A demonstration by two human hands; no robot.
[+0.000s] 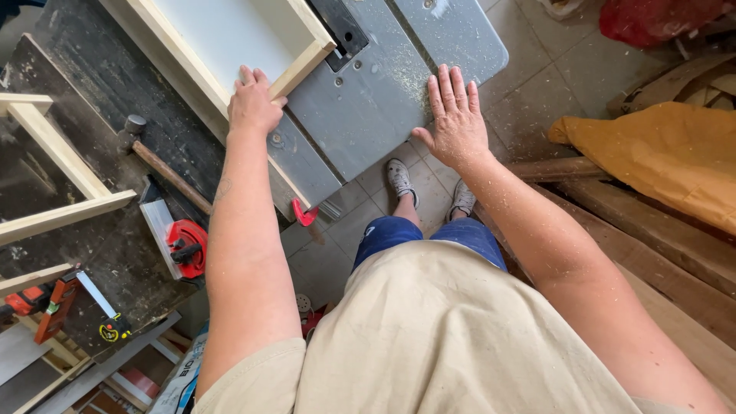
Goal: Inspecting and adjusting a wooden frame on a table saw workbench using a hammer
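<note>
Wooden frame (230,46) sits on the grey saw table (368,100), upper left of the head view. Long axis runs diagonal, from upper left down to the lower right; the near rail continues along the table edge toward a red clamp (304,215). White panel fills the inside. Top of the frame is cut off by the picture edge, so I can't give its full length.

My left hand (253,103) is on the near corner of the frame, fingers curled over the rail, gripping it. My right hand (456,119) lies flat on the table's right edge, fingers spread wide, holding nothing. Sawdust on the table and on my forearms.

Left of the table, on the dark bench (115,92): a hammer (165,169), a red-bodied square (180,241), a second pale wood frame (54,161) partly out of shot. My torso hides the floor below; only my shoes (429,188) show. Orange cloth (659,153) lies far right.
</note>
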